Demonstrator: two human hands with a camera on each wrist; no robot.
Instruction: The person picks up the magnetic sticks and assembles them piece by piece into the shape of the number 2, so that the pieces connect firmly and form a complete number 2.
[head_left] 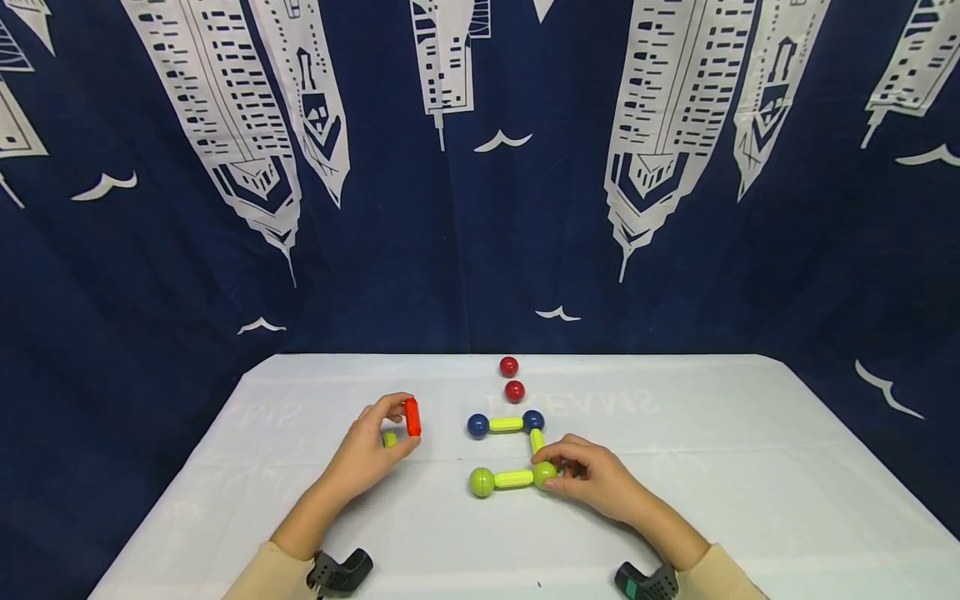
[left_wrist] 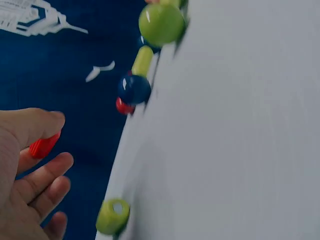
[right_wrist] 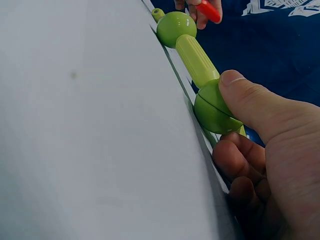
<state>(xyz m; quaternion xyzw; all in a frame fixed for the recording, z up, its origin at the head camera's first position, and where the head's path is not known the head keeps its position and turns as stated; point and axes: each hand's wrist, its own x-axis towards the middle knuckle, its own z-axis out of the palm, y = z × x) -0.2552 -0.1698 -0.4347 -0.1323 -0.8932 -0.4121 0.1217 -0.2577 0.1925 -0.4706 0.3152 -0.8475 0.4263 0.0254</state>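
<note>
Between thumb and fingertips my left hand (head_left: 369, 446) pinches a red ribbed rod (head_left: 412, 417), raised over the table. A loose yellow-green rod (head_left: 389, 438) lies beside that hand, partly hidden behind it. My right hand (head_left: 592, 477) grips the right green ball (head_left: 544, 475) of a joined ball-and-rod figure. From this ball one yellow-green rod (head_left: 513, 478) runs left to another green ball (head_left: 482, 482). A second rod (head_left: 536, 440) runs back to a blue ball (head_left: 533, 421), and a third rod (head_left: 506, 424) links that to the left blue ball (head_left: 477, 426). The figure is open on its left side.
Two red balls, a nearer one (head_left: 514, 391) and a farther one (head_left: 508, 367), lie behind the figure near the table's back edge. A white cloth covers the table (head_left: 750, 500). Behind it hangs a dark blue curtain (head_left: 450, 250) with white building prints.
</note>
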